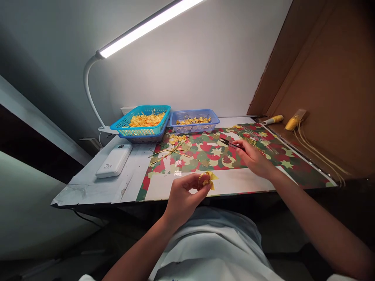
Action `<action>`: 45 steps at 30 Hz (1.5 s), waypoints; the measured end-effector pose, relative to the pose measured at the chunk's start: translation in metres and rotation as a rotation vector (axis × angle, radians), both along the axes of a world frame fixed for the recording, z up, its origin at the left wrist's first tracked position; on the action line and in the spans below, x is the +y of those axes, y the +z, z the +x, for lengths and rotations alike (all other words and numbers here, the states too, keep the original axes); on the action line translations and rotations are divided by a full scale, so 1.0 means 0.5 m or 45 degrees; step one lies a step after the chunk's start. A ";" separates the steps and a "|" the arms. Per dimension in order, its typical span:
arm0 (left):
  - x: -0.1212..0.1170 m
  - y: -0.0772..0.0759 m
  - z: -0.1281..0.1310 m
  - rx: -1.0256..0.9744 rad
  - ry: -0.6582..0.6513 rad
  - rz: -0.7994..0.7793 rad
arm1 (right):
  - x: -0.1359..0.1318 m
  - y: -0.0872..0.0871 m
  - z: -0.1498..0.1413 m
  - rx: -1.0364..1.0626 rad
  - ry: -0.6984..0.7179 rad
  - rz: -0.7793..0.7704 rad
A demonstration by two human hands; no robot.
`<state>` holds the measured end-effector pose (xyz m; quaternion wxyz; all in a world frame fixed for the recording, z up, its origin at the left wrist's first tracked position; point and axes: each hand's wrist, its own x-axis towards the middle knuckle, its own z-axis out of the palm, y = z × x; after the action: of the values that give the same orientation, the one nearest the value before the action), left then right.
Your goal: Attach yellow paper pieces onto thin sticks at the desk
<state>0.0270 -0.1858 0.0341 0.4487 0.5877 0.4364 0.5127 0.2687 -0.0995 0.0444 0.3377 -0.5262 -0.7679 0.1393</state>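
My left hand [185,199] is closed in a pinch on a small yellow ribbon bow [213,178] with a thin gold cord loop, held above the table's front edge. Farther right, my right hand [254,159] has its fingers closed round dark, pointed thread snips [229,143], whose tips point left and away from me over the patterned sheet. Gold cord pieces [170,152] lie crossed on the sheet, left of the snips. Just behind them are loose yellow bows [177,139].
A turquoise basket [117,125] full of yellow bows is stacked on a blue one. Beside it stands a periwinkle basket [195,127] holding corded bows. A white power bank [114,160] lies left, near the lamp [90,91]. Cardboard [325,78] walls the right side, by a yellow thread spool [274,120].
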 end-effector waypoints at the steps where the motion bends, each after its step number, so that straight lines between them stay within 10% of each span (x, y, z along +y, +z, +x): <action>1: -0.001 -0.001 0.001 0.010 0.009 0.014 | -0.033 0.006 -0.007 0.046 0.023 0.104; 8: -0.010 0.011 0.004 0.058 0.056 0.051 | -0.171 -0.022 -0.063 -0.030 0.237 0.546; 45: 0.024 -0.018 0.002 -0.127 0.019 -0.168 | -0.146 -0.071 -0.082 -0.248 0.131 0.666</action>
<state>0.0280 -0.1740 0.0251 0.5039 0.5273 0.4505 0.5148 0.2278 -0.1726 0.0086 0.3791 -0.3924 -0.8323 -0.0976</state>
